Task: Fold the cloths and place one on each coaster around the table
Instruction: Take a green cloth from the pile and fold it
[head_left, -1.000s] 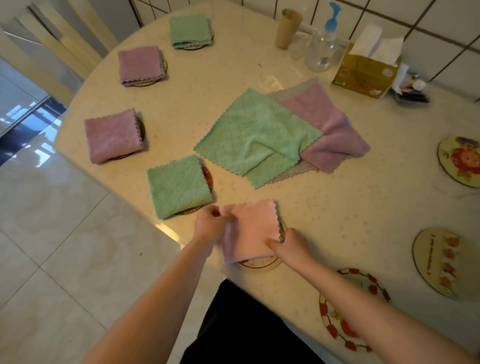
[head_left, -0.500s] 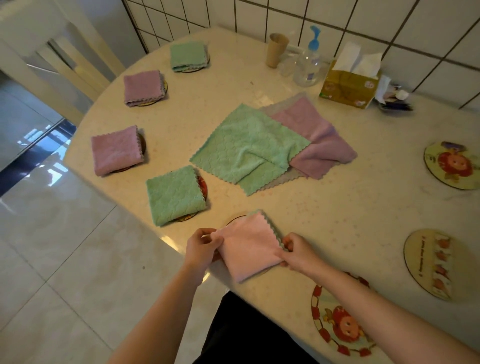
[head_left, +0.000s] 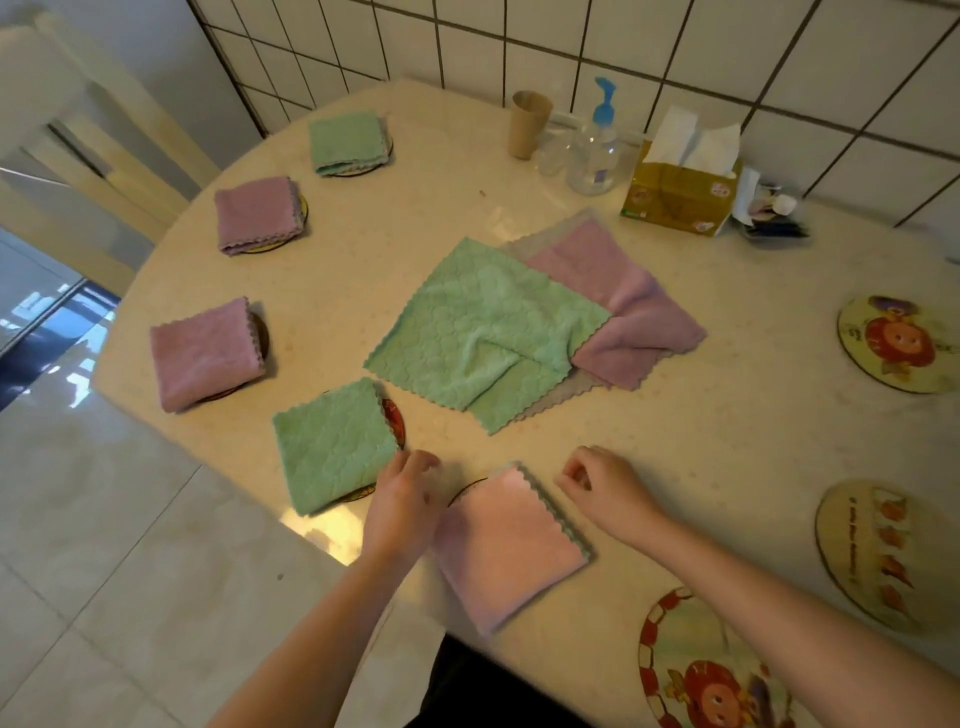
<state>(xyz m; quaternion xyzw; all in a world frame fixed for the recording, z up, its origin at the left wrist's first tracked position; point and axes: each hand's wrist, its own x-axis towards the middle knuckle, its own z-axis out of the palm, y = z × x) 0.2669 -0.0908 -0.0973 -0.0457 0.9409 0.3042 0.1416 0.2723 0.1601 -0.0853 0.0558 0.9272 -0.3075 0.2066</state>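
Observation:
A folded pink cloth (head_left: 511, 543) lies on a coaster at the near table edge, with only a sliver of the coaster's rim (head_left: 464, 493) showing. My left hand (head_left: 402, 506) rests just left of it and holds nothing, its fingers loosely curled. To the cloth's right my right hand (head_left: 605, 488) hovers off it, fingers curled and empty. A folded green cloth (head_left: 332, 444) covers the neighbouring coaster. Folded cloths sit on three more coasters: pink (head_left: 205, 351), pink (head_left: 257, 213), green (head_left: 345, 140). Unfolded green (head_left: 483, 327) and pink (head_left: 623, 301) cloths lie in a pile at mid-table.
Three bare coasters lie to the right: (head_left: 696, 670), (head_left: 883, 556), (head_left: 898, 343). A paper cup (head_left: 527, 122), a pump bottle (head_left: 595, 150) and a tissue box (head_left: 678, 195) stand by the tiled wall. A chair (head_left: 78, 156) is at the left.
Both hands have let go of the folded pink cloth, which now lies flat on the near coaster. The hands have drawn slightly apart and up from it.

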